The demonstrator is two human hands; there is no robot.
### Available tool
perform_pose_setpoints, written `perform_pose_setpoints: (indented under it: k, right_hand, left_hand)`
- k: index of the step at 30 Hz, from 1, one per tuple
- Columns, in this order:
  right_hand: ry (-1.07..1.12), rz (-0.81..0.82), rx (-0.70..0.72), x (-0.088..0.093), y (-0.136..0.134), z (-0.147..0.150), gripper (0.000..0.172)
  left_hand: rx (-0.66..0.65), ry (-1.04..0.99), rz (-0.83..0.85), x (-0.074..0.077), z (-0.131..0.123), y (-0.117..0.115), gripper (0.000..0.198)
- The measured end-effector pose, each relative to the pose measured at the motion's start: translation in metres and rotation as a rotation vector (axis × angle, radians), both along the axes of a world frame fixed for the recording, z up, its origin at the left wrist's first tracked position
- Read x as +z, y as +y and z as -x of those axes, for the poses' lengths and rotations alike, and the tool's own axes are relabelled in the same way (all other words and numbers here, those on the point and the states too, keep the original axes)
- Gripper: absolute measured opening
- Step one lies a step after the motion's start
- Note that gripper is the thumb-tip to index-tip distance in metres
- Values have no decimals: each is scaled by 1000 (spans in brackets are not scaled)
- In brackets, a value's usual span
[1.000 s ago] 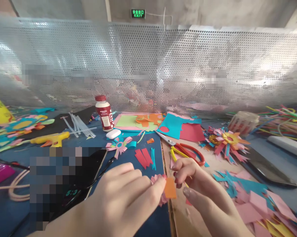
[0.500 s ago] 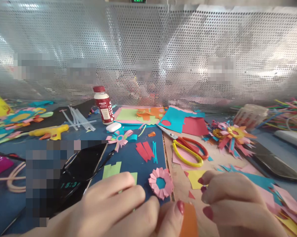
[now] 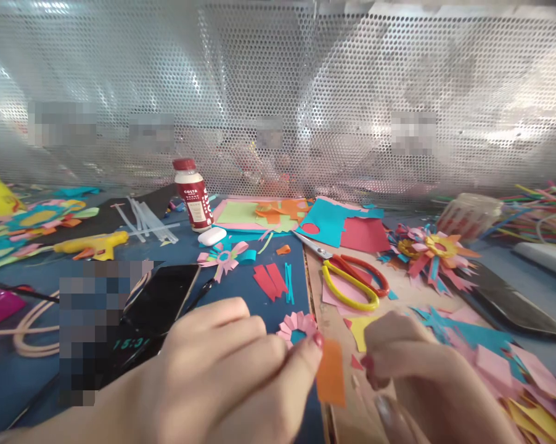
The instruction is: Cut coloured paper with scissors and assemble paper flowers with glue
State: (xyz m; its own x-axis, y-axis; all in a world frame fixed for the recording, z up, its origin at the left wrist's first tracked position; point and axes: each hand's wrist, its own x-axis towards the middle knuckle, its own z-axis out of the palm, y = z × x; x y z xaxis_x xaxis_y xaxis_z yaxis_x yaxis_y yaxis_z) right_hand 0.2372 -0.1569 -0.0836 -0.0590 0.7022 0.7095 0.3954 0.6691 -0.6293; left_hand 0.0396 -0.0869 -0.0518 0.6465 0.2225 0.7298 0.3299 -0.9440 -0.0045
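My left hand [image 3: 241,364] is closed, its thumb and forefinger pinching an orange paper strip [image 3: 331,373]. The strip sticks out to the right of the thumb. Just beyond that thumb lies a pink pleated paper ring with a blue centre [image 3: 297,323], its near side covered by the hand. My right hand [image 3: 412,370] is to the right of the strip, apart from it, with its fingers curled in. Whether anything sits between those fingertips is hidden. Close to it lie a yellow paper piece [image 3: 359,333] and a small red paper triangle [image 3: 355,362].
Scissors [image 3: 352,280] with red and yellow handles lie ahead, near red paper strips [image 3: 269,282]. A Costa bottle [image 3: 193,197] stands at the back. Left are a yellow glue gun [image 3: 93,243] and a phone [image 3: 162,302]; right, paper flowers [image 3: 437,250] and a dark phone [image 3: 513,302].
My left hand has risen slightly, bringing the orange strip up and leftward and partly covering the pink ring. My right hand has shifted a little left and its fingers have curled in more.
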Motion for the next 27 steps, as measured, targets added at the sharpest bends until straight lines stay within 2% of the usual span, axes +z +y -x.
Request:
perform_pose_setpoints:
  k: [2, 7, 9, 17, 27]
  right_hand:
    - [7, 93, -60, 0, 2, 3, 24]
    - [-81, 98, -163, 3, 12, 6, 21]
    - [-110, 120, -148, 4, 15, 5, 18]
    - [-14, 225, -6, 4, 12, 9, 14]
    - [82, 239, 42, 4, 13, 13, 12]
  left_hand:
    - [-67, 94, 62, -1, -4, 9, 18]
    - [-31, 104, 684, -4, -16, 17, 8]
    - [-29, 103, 807, -5, -18, 14, 8]
    - [-111, 113, 814, -7, -16, 5, 6]
    - [-129, 136, 855, -2, -17, 2, 9]
